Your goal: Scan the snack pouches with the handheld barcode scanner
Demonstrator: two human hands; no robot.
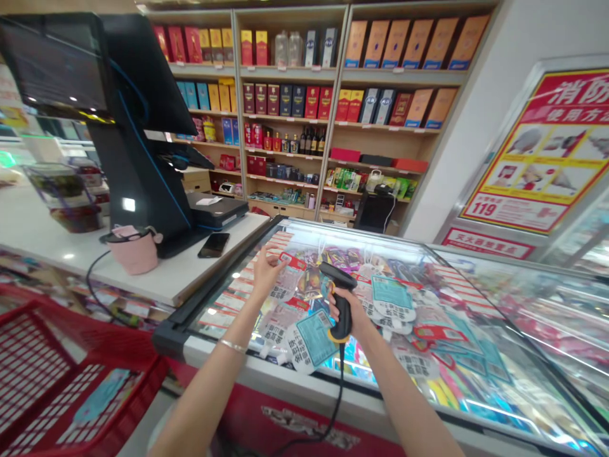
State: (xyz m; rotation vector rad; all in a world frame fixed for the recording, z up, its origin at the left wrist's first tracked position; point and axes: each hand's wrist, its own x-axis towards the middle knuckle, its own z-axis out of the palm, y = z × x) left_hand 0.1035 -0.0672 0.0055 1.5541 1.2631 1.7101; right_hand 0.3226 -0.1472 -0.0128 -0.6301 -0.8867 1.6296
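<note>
Red plastic basket (pixel 42 381) sits low on my left. My left hand (pixel 269 271) is open over the freezer's slick glass lid (pixel 533 311), fingers (pixel 264 257) spread and empty, above glossy pouches (pixel 309 343). My right hand (pixel 347 311) closes firmly around a black corded barcode scanner (pixel 341 317).

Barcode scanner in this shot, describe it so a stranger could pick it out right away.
Find the glass-topped freezer beside the checkout counter. Just above its lid, the right hand grips a black barcode scanner. Unlike the colourful packets under the glass, it has a yellow collar at its base and a black cord hanging down over the freezer's front.
</note>
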